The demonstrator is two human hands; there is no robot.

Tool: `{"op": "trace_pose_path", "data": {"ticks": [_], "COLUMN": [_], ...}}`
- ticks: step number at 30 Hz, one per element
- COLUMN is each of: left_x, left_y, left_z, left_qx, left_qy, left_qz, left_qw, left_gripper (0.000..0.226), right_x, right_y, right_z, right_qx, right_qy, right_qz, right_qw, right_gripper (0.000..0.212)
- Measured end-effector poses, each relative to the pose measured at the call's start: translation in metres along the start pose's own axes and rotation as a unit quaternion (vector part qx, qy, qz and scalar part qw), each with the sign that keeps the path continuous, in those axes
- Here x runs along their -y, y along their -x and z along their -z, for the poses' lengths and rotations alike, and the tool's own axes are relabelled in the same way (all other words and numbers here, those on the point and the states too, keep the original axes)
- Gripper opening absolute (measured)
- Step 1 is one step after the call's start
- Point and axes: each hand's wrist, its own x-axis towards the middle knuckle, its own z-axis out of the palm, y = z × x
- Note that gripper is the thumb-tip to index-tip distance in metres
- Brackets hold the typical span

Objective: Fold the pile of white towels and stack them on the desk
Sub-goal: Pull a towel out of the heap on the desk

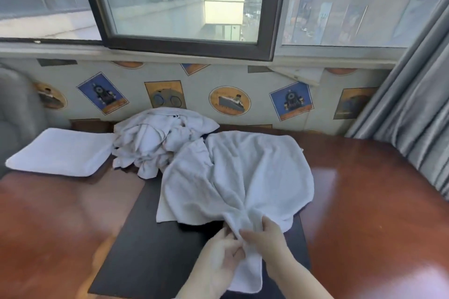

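1. Hands: left hand (220, 249) and right hand (263, 234) side by side at near edge of frame, both pinched shut on bunched near edge of one white towel (239, 177)
2. White towel: spread loosely over dark mat (145, 238) at centre of surface (364, 201); far part lies mostly flat w/ creases, near part gathered into hands, one corner hanging below them
3. Unfolded pile (158, 143): crumpled white towels, behind and left of spread towel, touching it
4. Folded towel (60, 152): flat rectangle, far left of surface, just beside pile
5. Backdrop: patterned wall panel (230, 101), window (182, 2), grey curtain (413, 116) at right
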Motion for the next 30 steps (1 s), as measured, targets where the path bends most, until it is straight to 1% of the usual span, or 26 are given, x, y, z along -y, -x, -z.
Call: {"op": "trace_pose_path", "data": {"ticks": [1,2,5,7,9,11,12,13,14,15,16,17,18,19,20,21,22,23,24,25,26,27,28,30], "left_x": [0.004,0.008,0.014,0.014,0.006,-0.009,-0.018,-0.01,-0.014,-0.041,-0.075,-0.106,-0.135,-0.156,-0.158,-0.154,-0.145,-0.13,-0.115,-0.097,-0.079,-0.065,-0.053,-0.039], "left_y": [0.002,0.001,-0.013,-0.027,-0.037,-0.046,-0.059,-0.085,-0.129,-0.151,-0.154,-0.135,-0.101,-0.066,-0.056,-0.048,-0.046,-0.047,-0.052,-0.053,-0.054,-0.053,-0.052,-0.05], "left_z": [0.004,0.008,0.029,0.038,0.048,0.075,0.105,0.148,0.198,0.229,0.238,0.217,0.169,0.114,0.091,0.069,0.061,0.056,0.066,0.076,0.088,0.099,0.112,0.128], "left_qx": [-0.013,-0.035,-0.086,-0.122,-0.149,-0.172,-0.207,-0.191,-0.169,-0.162,-0.152,-0.175,-0.167,-0.142,-0.156,-0.144,-0.134,-0.139,-0.158,-0.174,-0.193,-0.217,-0.231,-0.258], "left_qy": [0.041,0.067,0.115,0.145,0.187,0.226,0.216,0.257,0.189,0.143,0.145,0.116,0.106,0.098,0.087,0.054,0.021,-0.005,-0.02,-0.026,-0.021,-0.014,-0.013,-0.002], "left_qz": [0.018,0.031,0.052,0.036,-0.006,-0.056,-0.088,-0.103,-0.137,-0.152,-0.15,-0.171,-0.205,-0.243,-0.25,-0.236,-0.212,-0.171,-0.127,-0.08,-0.043,-0.014,0.004,0.02], "left_qw": [0.999,0.997,0.988,0.981,0.971,0.957,0.95,0.942,0.958,0.964,0.966,0.963,0.958,0.954,0.952,0.959,0.968,0.975,0.979,0.981,0.98,0.976,0.973,0.966], "left_gripper": [0.038,0.034,0.034,0.036,0.035,0.031,0.029,0.03,0.035,0.04,0.037,0.026,0.015,0.016,0.022,0.025,0.026,0.023,0.02,0.017,0.017,0.019,0.022,0.03], "right_x": [-0.002,-0.005,-0.018,-0.023,-0.026,-0.027,-0.029,-0.029,-0.027,-0.022,-0.012,0.0,0.016,0.032,0.045,0.048,0.04,0.023,0.0,-0.023,-0.044,-0.059,-0.069,-0.079], "right_y": [0.001,0.002,0.002,0.001,0.002,0.003,0.002,0.0,-0.002,-0.005,-0.005,-0.009,-0.01,-0.011,-0.012,-0.016,-0.022,-0.029,-0.038,-0.044,-0.047,-0.049,-0.048,-0.051], "right_z": [0.0,0.002,0.019,0.031,0.045,0.061,0.07,0.08,0.091,0.102,0.11,0.115,0.113,0.104,0.088,0.069,0.052,0.04,0.033,0.031,0.031,0.032,0.033,0.03], "right_qx": [0.001,0.012,0.067,0.113,0.159,0.164,0.147,0.112,0.054,-0.023,-0.111,-0.198,-0.253,-0.262,-0.223,-0.145,-0.054,0.028,0.098,0.153,0.192,0.214,0.223,0.204], "right_qy": [0.013,0.018,0.007,-0.032,-0.088,-0.142,-0.173,-0.204,-0.227,-0.226,-0.173,-0.077,0.032,0.151,0.281,0.406,0.509,0.576,0.612,0.625,0.617,0.596,0.573,0.518], "right_qz": [0.001,-0.005,0.008,0.006,-0.011,-0.029,-0.034,-0.039,-0.036,-0.015,0.02,0.07,0.136,0.208,0.258,0.28,0.27,0.249,0.21,0.155,0.099,0.056,0.031,0.034], "right_qw": [1.0,1.0,0.998,0.993,0.983,0.976,0.973,0.972,0.972,0.974,0.978,0.975,0.957,0.93,0.897,0.858,0.816,0.778,0.756,0.749,0.757,0.772,0.788,0.83], "right_gripper": [0.044,0.042,0.063,0.066,0.066,0.061,0.052,0.04,0.031,0.027,0.024,0.019,0.014,0.012,0.012,0.022,0.038,0.056,0.068,0.073,0.073,0.072,0.071,0.065]}}
